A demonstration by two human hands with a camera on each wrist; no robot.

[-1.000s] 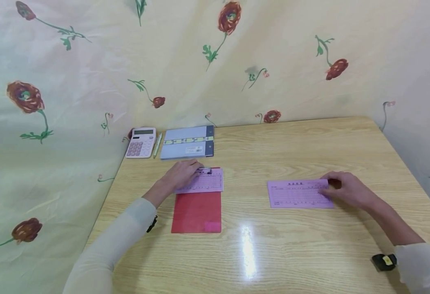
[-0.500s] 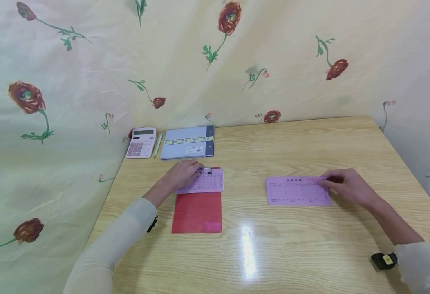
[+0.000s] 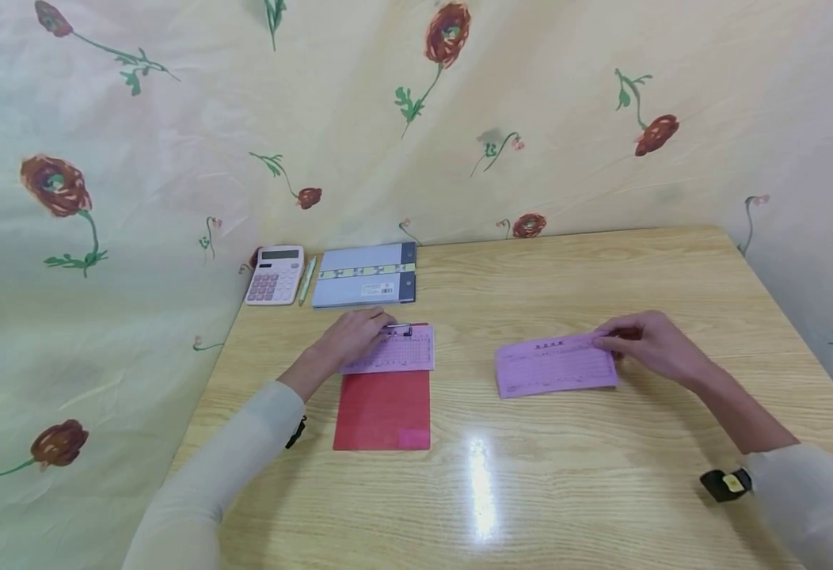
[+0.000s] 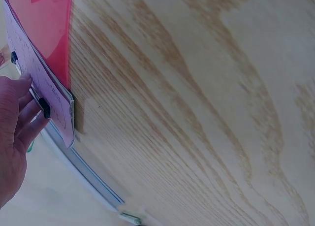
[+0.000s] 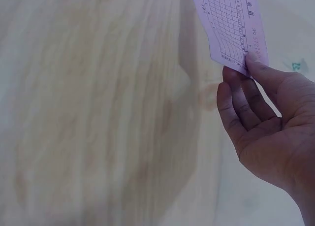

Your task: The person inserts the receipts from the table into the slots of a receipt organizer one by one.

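Observation:
A red clipboard (image 3: 381, 408) lies on the left side of the table. Pink printed forms (image 3: 412, 350) sit under its metal clip (image 3: 400, 328) at the far end. My left hand (image 3: 355, 336) grips that clip; in the left wrist view the thumb is on top and the fingers (image 4: 35, 122) are behind it. Over the table to the right, my right hand (image 3: 652, 348) pinches a pink form slip (image 3: 555, 368) by its upper right corner. The right wrist view shows the thumb on the printed face of the slip (image 5: 229, 24) and fingers behind it.
Along the back left of the wooden table (image 3: 566, 475) lie a pink calculator (image 3: 275, 275), a pen (image 3: 307, 280) and a blue notebook (image 3: 364, 275). A flowered cloth (image 3: 573, 158) hangs directly behind the table and down its left side.
My right hand has moved left and slightly back with the form slip, which now tilts and bends. The left hand has stayed on the clip.

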